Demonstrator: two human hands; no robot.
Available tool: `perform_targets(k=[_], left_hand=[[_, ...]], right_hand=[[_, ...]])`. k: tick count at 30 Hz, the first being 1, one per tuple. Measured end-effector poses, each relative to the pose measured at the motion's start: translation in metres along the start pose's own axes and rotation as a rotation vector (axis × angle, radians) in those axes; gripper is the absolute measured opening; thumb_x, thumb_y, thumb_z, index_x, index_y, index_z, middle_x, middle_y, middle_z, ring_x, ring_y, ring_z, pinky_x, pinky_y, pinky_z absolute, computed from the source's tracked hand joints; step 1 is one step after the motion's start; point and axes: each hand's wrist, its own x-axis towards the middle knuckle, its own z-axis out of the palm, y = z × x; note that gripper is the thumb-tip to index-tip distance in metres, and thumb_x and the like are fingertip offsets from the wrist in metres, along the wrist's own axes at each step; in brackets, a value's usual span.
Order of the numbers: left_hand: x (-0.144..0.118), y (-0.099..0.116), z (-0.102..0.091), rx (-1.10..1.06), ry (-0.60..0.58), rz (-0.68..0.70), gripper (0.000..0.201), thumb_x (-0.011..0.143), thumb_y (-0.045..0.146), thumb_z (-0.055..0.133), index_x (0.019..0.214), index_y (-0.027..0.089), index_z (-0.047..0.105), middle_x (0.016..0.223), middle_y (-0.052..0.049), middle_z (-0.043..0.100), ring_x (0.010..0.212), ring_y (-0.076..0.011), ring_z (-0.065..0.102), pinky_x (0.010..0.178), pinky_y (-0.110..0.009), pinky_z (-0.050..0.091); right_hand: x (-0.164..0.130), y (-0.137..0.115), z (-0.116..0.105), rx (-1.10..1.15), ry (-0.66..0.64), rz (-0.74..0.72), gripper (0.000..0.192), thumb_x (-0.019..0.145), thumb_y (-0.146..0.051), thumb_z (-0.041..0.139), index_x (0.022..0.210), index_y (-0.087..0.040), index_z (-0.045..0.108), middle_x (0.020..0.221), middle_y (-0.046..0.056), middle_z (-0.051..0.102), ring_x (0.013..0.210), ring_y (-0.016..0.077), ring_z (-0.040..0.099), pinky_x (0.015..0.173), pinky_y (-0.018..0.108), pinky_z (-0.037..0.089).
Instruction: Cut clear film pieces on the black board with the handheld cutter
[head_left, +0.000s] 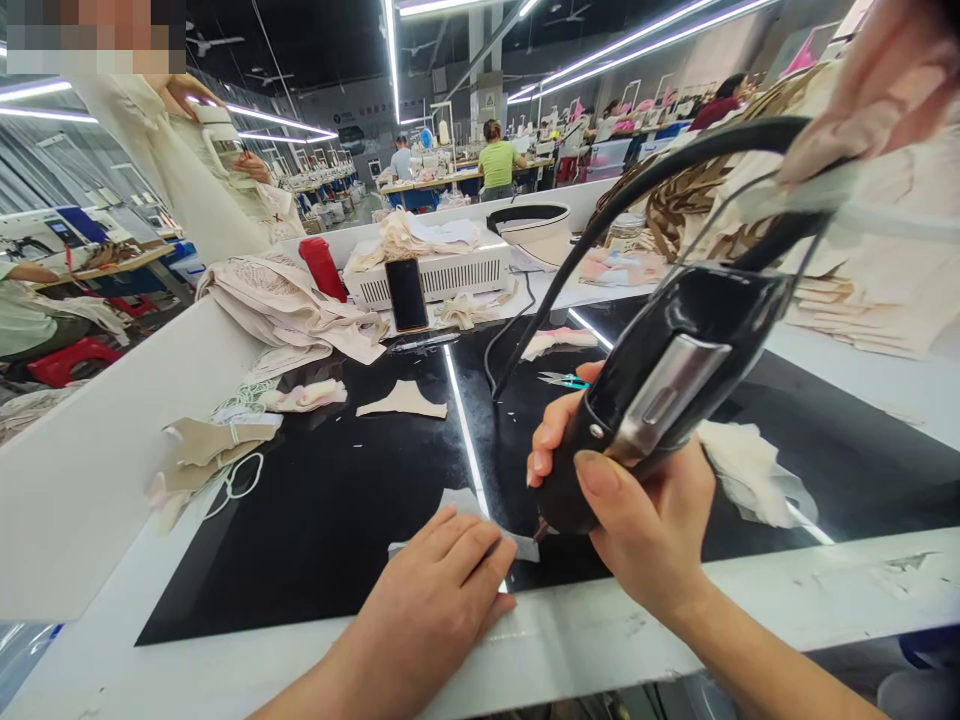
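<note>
The left hand [442, 580] lies flat at 6 o'clock, fingers together and stretched, and it presses a small pale fabric piece [469, 505] on the black glass worktop [322, 520]. Just beside it, at 5 o'clock, the right hand [637, 500] is closed around a black handheld tool [660, 390] with a metal plate on its body. The tip of the tool points down and meets the right edge of the fabric piece. A black cable [615, 210] rises from the tool toward 1 o'clock.

Behind the right hand, at 3 o'clock, a crumpled white cloth [750, 470] rests on the worktop. Near the middle lie small scissors [562, 380] with teal handles. At 9 o'clock there are 2 or 3 beige cut pieces [210, 445], and another cut piece [401, 400] lies at 11 o'clock of the left hand.

Farther, at 12 o'clock, a dark phone [406, 293] leans on a white box [442, 272], with a red bottle [322, 268] to its left. At 10 o'clock a person in pale clothes [195, 170] stands, and far workers sit at tables.
</note>
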Motion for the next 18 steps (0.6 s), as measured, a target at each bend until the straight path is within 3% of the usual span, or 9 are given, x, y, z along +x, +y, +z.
perform_targets(k=[6,12,18], left_hand=[[0.0069,0.0026,-0.0021,-0.015,0.000,0.021,0.031,0.104,0.031,0.050,0.123,0.009,0.060,0.116,-0.008,0.067,0.111,-0.0233,0.064,0.111,-0.047,0.049],[0.0090,0.0054,0.0015,-0.002,-0.052,0.031,0.034,0.103,0.031,0.052,0.126,0.007,0.059,0.110,-0.008,0.066,0.101,-0.0251,0.065,0.099,-0.044,0.057],[0.0076,0.0017,0.0055,-0.005,-0.052,0.046,0.032,0.103,0.028,0.051,0.125,0.007,0.059,0.109,-0.008,0.066,0.099,-0.0243,0.065,0.100,-0.044,0.055]], right_hand=[[0.0002,-0.0017,0.0008,-0.001,0.017,0.017,0.035,0.082,-0.041,0.080,0.105,-0.028,0.056,0.083,-0.002,0.067,0.059,0.0143,0.061,0.050,0.029,0.055],[0.0005,-0.0027,0.0008,-0.011,0.016,0.007,0.035,0.082,-0.041,0.079,0.104,-0.028,0.056,0.082,-0.002,0.066,0.059,0.0151,0.062,0.050,0.029,0.055],[0.0020,-0.0031,0.0021,0.006,0.039,0.025,0.033,0.083,-0.042,0.079,0.101,-0.028,0.056,0.082,-0.002,0.067,0.057,0.0140,0.060,0.048,0.029,0.054]])
